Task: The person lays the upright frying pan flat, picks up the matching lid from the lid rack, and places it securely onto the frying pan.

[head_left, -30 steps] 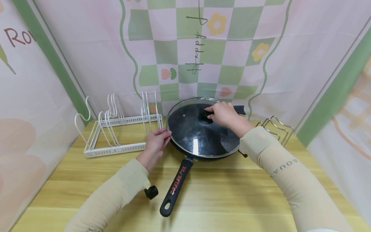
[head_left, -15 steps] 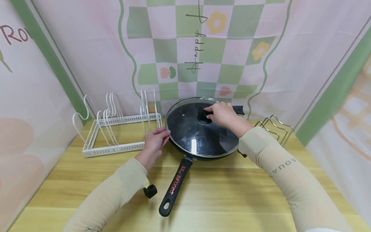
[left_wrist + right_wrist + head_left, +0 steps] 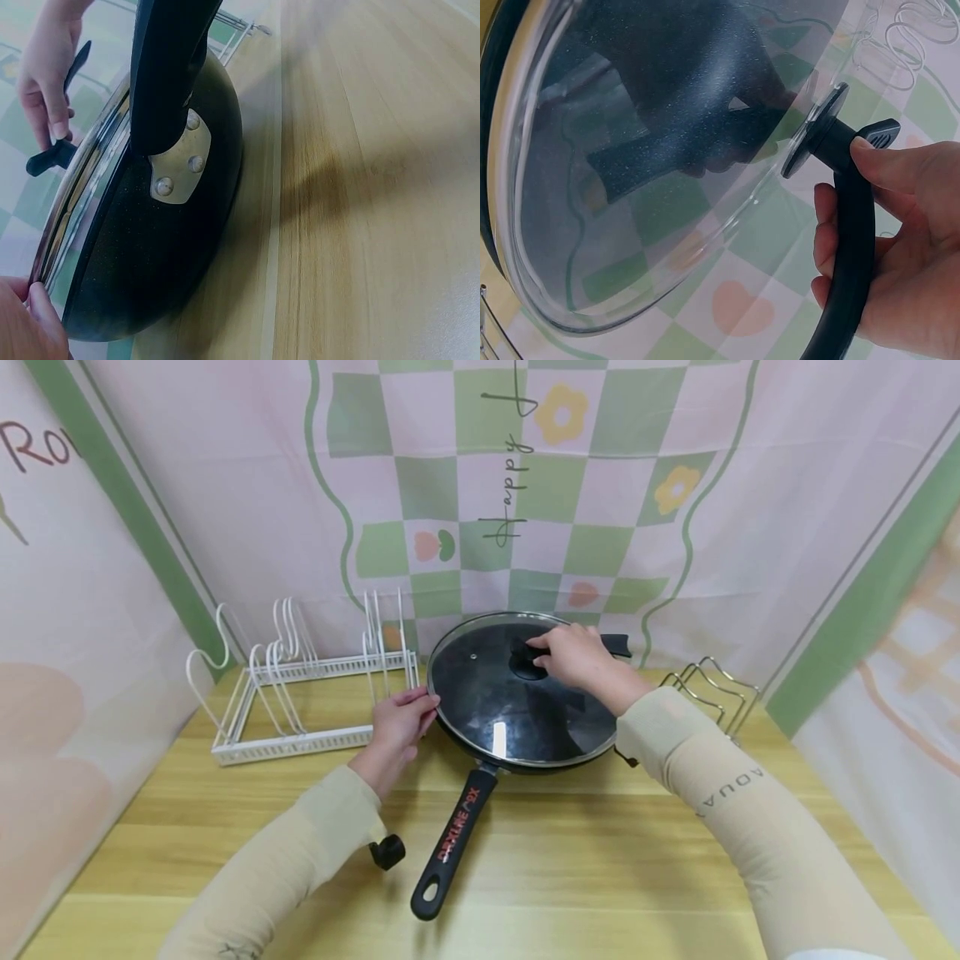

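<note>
A dark frying pan (image 3: 157, 255) rests on the table, its black handle (image 3: 453, 847) with red lettering pointing toward me. Over the pan lies a round glass lid (image 3: 517, 718) with a metal rim. My left hand (image 3: 397, 727) pinches the lid's rim between thumb and finger on the left side. On top, my right hand (image 3: 576, 656) grips the long black lid handle (image 3: 855, 247), thumb near its short end and fingers wrapped behind it. In the left wrist view, the lid's rim runs along the pan's upper edge, with a narrow strip of glass showing between them.
A white wire rack (image 3: 300, 743) stands left of the pan, close to my left hand. Behind my right forearm is a smaller metal wire rack (image 3: 720, 689). Printed cloth (image 3: 487, 485) hangs along the back of the wooden table (image 3: 585, 877).
</note>
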The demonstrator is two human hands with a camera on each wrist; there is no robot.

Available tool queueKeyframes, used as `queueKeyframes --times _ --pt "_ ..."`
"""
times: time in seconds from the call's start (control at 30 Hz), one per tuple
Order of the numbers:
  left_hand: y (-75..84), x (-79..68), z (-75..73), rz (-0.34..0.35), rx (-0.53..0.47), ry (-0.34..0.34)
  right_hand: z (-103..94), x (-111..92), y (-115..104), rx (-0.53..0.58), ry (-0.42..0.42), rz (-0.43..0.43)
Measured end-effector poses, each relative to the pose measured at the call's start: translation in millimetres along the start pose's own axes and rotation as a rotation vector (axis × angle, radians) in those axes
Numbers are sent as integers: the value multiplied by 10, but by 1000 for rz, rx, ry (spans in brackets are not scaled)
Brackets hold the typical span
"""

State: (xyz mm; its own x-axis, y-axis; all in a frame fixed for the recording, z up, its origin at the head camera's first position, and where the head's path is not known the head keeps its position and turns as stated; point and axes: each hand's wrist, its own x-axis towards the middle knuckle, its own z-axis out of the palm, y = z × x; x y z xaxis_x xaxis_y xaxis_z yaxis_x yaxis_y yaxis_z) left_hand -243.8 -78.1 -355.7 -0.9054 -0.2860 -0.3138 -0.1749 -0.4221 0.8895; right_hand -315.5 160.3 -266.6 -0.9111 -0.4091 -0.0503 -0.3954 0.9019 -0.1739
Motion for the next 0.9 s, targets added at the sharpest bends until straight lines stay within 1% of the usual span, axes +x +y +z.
queueKeyframes --times 0.3,0.63,0.9 --pt "3 -5 5 3 3 -2 2 0 3 5 -5 4" --pt "-34 1 -10 21 5 2 12 18 6 23 -30 14" --pt "-49 10 -5 6 -7 16 21 7 7 31 -27 8"
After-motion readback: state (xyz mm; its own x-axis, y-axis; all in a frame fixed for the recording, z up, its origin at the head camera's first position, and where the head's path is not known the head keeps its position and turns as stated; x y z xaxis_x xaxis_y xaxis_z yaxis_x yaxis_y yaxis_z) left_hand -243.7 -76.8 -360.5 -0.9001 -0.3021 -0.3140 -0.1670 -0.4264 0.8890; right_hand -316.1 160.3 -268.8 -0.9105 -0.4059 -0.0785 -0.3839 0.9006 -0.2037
